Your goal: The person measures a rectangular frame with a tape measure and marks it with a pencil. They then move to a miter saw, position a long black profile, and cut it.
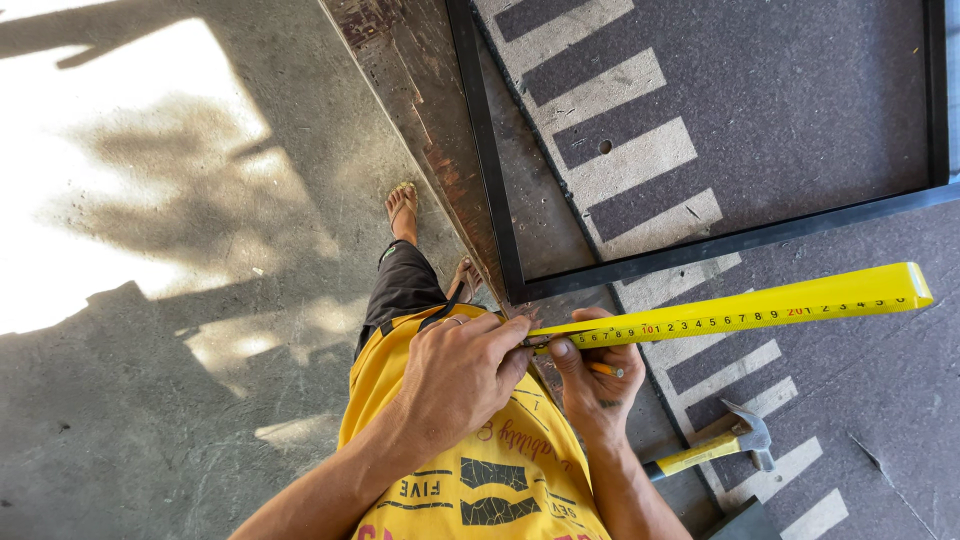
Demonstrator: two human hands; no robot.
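On the left, sunlit concrete floor point(150, 300). The left hand point(460, 375) pinches the near end of a yellow tape measure blade point(730, 310); the right hand point(597, 385) grips it too, an orange pencil point(606, 370) tucked in its fingers. The blade stretches right over a dark mat point(800, 100) with a black metal frame point(720, 243); a claw hammer point(725, 440) lies below

Glossy yellow metal tape measure blade point(740, 312), matt black metal frame point(700, 250), rough grey concrete floor point(150, 400)
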